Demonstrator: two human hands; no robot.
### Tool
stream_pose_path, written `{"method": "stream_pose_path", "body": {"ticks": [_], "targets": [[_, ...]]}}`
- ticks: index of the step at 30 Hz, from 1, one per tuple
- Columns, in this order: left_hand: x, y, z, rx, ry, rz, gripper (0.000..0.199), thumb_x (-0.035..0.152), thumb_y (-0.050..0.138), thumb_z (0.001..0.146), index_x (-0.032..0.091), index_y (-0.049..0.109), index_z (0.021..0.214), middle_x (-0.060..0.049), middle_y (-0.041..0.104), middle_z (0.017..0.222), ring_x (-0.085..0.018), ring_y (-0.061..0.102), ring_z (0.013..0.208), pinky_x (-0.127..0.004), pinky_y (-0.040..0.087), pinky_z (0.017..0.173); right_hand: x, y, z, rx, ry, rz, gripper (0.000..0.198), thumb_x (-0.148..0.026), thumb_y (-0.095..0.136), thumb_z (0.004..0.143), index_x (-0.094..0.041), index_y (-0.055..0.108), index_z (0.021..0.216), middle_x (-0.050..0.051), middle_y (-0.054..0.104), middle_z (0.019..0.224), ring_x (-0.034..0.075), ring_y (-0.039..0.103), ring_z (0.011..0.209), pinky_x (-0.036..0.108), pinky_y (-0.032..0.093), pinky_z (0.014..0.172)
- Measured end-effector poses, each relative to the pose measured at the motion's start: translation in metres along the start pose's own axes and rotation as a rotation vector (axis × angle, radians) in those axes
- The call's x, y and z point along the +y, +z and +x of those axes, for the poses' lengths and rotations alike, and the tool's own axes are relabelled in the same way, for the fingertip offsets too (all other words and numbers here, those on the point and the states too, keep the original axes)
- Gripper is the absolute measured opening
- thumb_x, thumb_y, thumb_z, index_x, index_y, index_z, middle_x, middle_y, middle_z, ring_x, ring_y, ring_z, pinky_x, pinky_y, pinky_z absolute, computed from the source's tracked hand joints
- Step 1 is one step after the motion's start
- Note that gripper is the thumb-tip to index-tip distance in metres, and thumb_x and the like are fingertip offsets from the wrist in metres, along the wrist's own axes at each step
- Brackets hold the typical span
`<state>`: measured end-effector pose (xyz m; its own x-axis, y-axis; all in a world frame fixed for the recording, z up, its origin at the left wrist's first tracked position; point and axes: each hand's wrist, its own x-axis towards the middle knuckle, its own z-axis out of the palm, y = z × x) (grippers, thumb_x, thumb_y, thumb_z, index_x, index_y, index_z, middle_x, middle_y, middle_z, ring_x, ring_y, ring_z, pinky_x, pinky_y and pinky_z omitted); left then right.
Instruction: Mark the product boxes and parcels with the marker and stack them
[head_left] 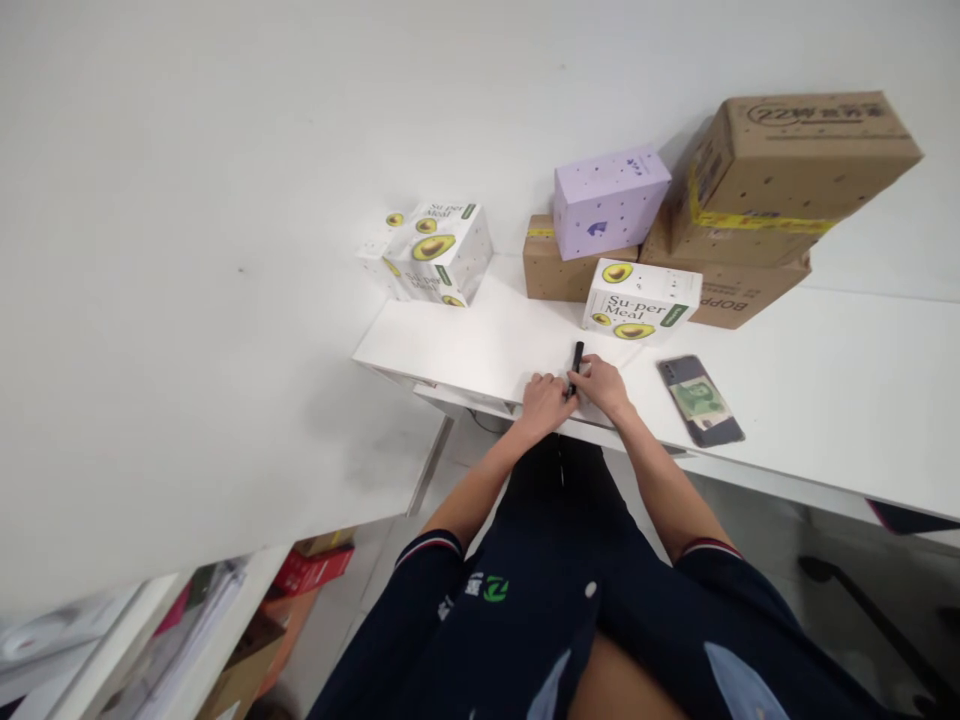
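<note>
A black marker [577, 357] stands tilted upward near the front edge of the white desk [480, 345]. My right hand [604, 387] is closed, its thumb and fingers pinching the marker from the right. From the left, my left hand [550, 404] closes on the marker's lower end with curled fingers. Part of that lower end is hidden by the fingers. Just behind the hands sits a white avocado-print box [641, 303] reading "Su-per Meal". Right of my right hand lies a phone [724, 428] with a green banknote [701, 400] on its back.
More white avocado boxes [442, 260] stand at the desk's left end. A lilac box [609, 205] rests on a small brown carton [551, 275] by the wall. Larger cardboard cartons [787, 170] are stacked at the right back. Shelves with colored items are at lower left.
</note>
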<state>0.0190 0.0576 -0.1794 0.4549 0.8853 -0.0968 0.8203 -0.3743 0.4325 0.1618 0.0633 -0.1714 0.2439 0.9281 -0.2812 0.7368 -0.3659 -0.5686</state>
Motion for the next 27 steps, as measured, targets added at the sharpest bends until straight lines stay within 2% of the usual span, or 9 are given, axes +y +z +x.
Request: {"method": "stream_pose_path", "body": {"ticks": [4,6,9,11,13,16,21,25,27], "targets": [[-0.033,-0.036,0.025,-0.131,0.144,-0.250,0.024,0.041,0.061,0.091,0.022,0.075,0.093,-0.007,0.075,0.102,-0.023,0.067,0.103,-0.038,0.050,0.100,-0.009,-0.003,-0.005,-0.032,0.040,-0.110,0.039,-0.036,0.060,0.090,-0.016,0.059,0.124,0.010,0.076,0.100,0.027,0.070,0.101,0.031,0.046,0.077],[-0.065,-0.074,0.054,0.127,0.044,-0.313,0.028,0.043,0.057,0.093,0.021,0.073,0.099,-0.011,0.073,0.110,-0.024,0.066,0.109,-0.041,0.050,0.103,-0.010,-0.001,-0.009,-0.016,0.043,-0.139,0.035,-0.038,0.058,0.092,-0.017,0.060,0.120,0.011,0.075,0.105,0.028,0.069,0.102,0.032,0.046,0.076],[-0.116,-0.137,0.103,0.642,-0.056,-0.274,0.049,0.056,0.062,0.088,0.019,0.065,0.119,-0.018,0.063,0.133,-0.033,0.049,0.137,-0.056,0.032,0.119,-0.009,0.004,-0.012,0.000,0.034,-0.142,0.032,-0.039,0.055,0.093,-0.019,0.060,0.117,0.011,0.074,0.106,0.027,0.069,0.102,0.032,0.045,0.076],[-0.144,-0.169,0.127,0.781,-0.089,-0.215,0.067,0.061,0.068,0.081,0.019,0.059,0.132,-0.020,0.051,0.149,-0.036,0.033,0.150,-0.060,0.021,0.124,-0.008,0.006,-0.011,0.007,0.036,-0.130,0.030,-0.039,0.055,0.093,-0.020,0.060,0.116,0.010,0.074,0.104,0.027,0.069,0.101,0.032,0.044,0.075],[-0.160,-0.184,0.137,0.747,-0.158,-0.134,0.076,0.062,0.072,0.077,0.019,0.056,0.137,-0.021,0.046,0.153,-0.040,0.024,0.154,-0.065,0.015,0.123,-0.007,0.007,-0.010,0.016,0.042,-0.121,0.030,-0.040,0.055,0.094,-0.020,0.060,0.116,0.008,0.074,0.102,0.026,0.069,0.099,0.031,0.044,0.074],[-0.164,-0.177,0.130,0.674,-0.235,-0.063,0.083,0.059,0.074,0.074,0.018,0.052,0.143,-0.023,0.041,0.157,-0.044,0.018,0.155,-0.070,0.013,0.121,-0.006,0.006,-0.010,0.029,0.057,-0.120,0.029,-0.040,0.055,0.094,-0.021,0.060,0.115,0.008,0.075,0.100,0.025,0.070,0.097,0.031,0.044,0.073],[-0.154,-0.122,0.070,0.699,-0.269,-0.016,0.083,0.056,0.071,0.076,0.016,0.049,0.145,-0.024,0.034,0.162,-0.043,0.015,0.156,-0.070,0.011,0.121,-0.006,0.007,-0.012,0.050,0.046,-0.123,0.028,-0.037,0.053,0.094,-0.021,0.061,0.116,0.009,0.075,0.100,0.026,0.069,0.099,0.031,0.045,0.075],[-0.163,-0.071,-0.002,0.651,-0.139,-0.086,0.033,0.049,0.062,0.084,0.025,0.068,0.106,-0.014,0.068,0.125,-0.034,0.048,0.139,-0.064,0.025,0.119,-0.004,0.008,-0.013,0.053,0.040,-0.122,0.030,-0.038,0.053,0.094,-0.020,0.061,0.117,0.010,0.075,0.101,0.027,0.069,0.099,0.032,0.045,0.076],[-0.176,-0.064,-0.028,0.895,-0.226,-0.168,0.028,0.048,0.051,0.090,0.024,0.065,0.092,-0.013,0.068,0.103,-0.031,0.061,0.119,-0.061,0.037,0.113,-0.003,0.008,-0.013,0.051,0.034,-0.128,0.031,-0.038,0.053,0.094,-0.020,0.061,0.117,0.010,0.075,0.102,0.027,0.069,0.099,0.032,0.045,0.076]]}}
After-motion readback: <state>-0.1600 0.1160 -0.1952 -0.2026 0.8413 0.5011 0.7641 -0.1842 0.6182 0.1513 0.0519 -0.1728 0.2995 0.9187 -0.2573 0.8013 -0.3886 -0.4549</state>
